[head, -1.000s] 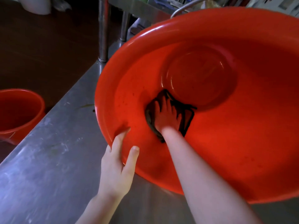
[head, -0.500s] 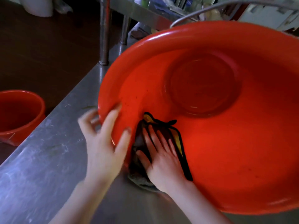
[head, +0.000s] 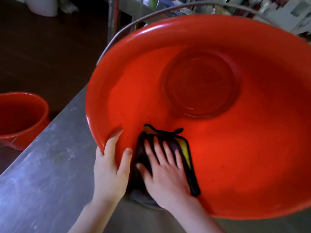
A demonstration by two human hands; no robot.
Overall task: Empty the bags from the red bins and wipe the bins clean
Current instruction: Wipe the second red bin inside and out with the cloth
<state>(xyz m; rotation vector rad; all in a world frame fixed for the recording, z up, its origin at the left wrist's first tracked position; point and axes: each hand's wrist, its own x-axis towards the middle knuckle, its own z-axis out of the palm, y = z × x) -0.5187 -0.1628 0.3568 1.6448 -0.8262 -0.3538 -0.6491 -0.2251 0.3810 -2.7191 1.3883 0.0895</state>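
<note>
The large red bin (head: 235, 157) lies tipped on the steel surface (head: 42, 174), its mouth turned toward the camera and its round bottom showing deep inside. A thin wire handle (head: 134, 22) arcs over its upper rim.

The left hand (head: 111, 167) grips the lower-left part of the rim, with the thumb inside the wall and other fingers curled round the outer lip. Just beside it, the right hand (head: 166, 172) presses a dark cloth (head: 182, 143) with a yellow face and black border against the inner wall close to the rim. Its fingers are straight and spread wide on the cloth, and part of the cloth hangs out over the lip onto the surface below.

The surface's left edge runs diagonally from the lower left toward the bin, and the bin's leftmost rim comes near that edge. A bare stretch of steel lies left of the hands. Beyond the edge, a second red bin (head: 42, 105) stands upright on the dark floor (head: 42, 56), well apart from the first. A metal post (head: 113, 17) rises behind the big bin's rim.
</note>
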